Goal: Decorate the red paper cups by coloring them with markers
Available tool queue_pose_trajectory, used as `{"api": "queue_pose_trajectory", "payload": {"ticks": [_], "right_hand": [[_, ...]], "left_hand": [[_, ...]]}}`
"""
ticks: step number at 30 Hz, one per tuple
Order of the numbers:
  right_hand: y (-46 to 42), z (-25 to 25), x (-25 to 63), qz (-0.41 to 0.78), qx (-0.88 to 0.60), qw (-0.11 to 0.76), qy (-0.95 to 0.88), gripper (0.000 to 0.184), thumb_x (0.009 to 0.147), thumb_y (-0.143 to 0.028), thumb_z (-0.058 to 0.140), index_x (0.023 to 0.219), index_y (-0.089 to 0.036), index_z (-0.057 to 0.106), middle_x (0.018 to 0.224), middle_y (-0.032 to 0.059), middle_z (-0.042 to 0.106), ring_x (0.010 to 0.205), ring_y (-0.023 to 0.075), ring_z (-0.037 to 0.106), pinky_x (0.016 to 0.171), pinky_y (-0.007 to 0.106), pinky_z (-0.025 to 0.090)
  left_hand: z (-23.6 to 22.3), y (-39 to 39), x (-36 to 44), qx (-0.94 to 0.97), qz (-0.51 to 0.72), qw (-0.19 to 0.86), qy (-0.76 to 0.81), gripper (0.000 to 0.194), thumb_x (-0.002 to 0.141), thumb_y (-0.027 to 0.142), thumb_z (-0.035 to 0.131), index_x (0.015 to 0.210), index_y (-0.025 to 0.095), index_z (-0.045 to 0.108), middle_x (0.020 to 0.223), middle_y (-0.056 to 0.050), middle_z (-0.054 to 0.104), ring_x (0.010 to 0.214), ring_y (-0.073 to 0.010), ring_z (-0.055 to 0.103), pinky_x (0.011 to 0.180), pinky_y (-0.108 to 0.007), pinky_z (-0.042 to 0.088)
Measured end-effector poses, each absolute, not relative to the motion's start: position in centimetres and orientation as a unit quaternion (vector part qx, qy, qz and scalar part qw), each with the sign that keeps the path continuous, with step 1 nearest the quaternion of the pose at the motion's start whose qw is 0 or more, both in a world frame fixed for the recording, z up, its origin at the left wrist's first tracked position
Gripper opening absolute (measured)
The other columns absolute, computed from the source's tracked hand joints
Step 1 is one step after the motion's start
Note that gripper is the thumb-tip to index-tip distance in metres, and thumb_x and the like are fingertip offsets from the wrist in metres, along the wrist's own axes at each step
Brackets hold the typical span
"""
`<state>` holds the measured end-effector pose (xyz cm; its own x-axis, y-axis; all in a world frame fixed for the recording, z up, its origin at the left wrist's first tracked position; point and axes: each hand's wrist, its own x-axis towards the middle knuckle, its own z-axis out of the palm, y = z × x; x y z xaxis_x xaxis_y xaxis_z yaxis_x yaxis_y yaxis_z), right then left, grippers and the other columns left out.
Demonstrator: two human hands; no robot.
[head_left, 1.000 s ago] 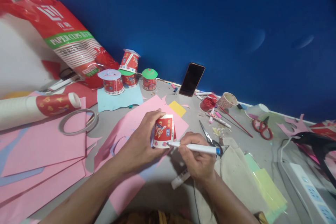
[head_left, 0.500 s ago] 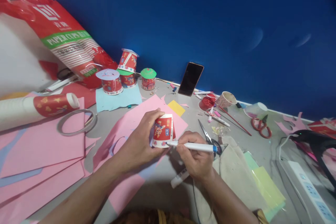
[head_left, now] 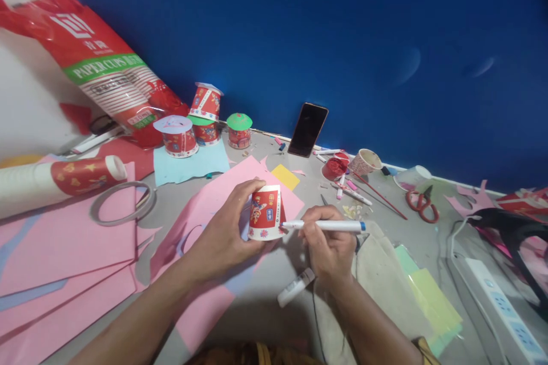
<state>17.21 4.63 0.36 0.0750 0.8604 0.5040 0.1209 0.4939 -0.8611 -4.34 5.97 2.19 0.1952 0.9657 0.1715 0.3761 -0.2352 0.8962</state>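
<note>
From here I read the paper-cup bag [head_left: 107,71] as glossy, creased plastic and the printed cup [head_left: 264,215] as smooth paper. The pink sheets [head_left: 85,234] look to me like matt paper, the marker [head_left: 334,226] smooth plastic, the beige cloth [head_left: 385,279] matt, the phone screen [head_left: 308,129] glossy.

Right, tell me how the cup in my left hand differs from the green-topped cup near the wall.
The cup in your left hand shows no paper disc on its upper end, while the green-topped cup wears a domed green one. The held cup is gripped, with the marker in your right hand at its lower edge; the green-topped cup stands untouched on the table. Both have red printed sides.
</note>
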Motion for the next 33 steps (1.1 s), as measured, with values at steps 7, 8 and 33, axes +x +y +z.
{"api": "queue_pose_trajectory", "payload": {"ticks": [7,8,33], "right_hand": [[4.9,0.4,17.4,0.347,-0.4,0.622,-0.577,0.021,0.107,-0.031,0.071,0.088,-0.023,0.072,0.07,-0.0014,0.07,0.057,0.0137,0.063,0.053,0.023,0.047],[4.8,0.3,17.5,0.344,-0.402,0.618,-0.582,0.021,0.107,-0.031,0.071,0.088,-0.023,0.072,0.071,-0.0012,0.07,0.057,0.0138,0.063,0.054,0.024,0.047],[4.5,0.3,17.5,0.344,-0.392,0.596,-0.61,0.028,0.11,-0.043,0.067,0.089,-0.024,0.07,0.075,0.0004,0.067,0.062,0.0164,0.062,0.058,0.028,0.05]], "left_hand": [[2.6,6.0,-4.4,0.639,0.385,0.416,0.52,0.083,0.077,0.043,0.087,0.153,0.029,0.054,0.161,-0.013,0.064,0.152,-0.0404,0.062,0.13,-0.06,0.05],[2.6,6.1,-4.4,0.637,0.387,0.417,0.52,0.083,0.077,0.043,0.087,0.152,0.029,0.055,0.161,-0.013,0.064,0.151,-0.0402,0.062,0.129,-0.06,0.05],[1.4,6.1,-4.9,0.654,0.397,0.408,0.498,0.081,0.081,0.033,0.083,0.156,0.028,0.053,0.165,-0.016,0.062,0.153,-0.0402,0.061,0.13,-0.062,0.049]]}}
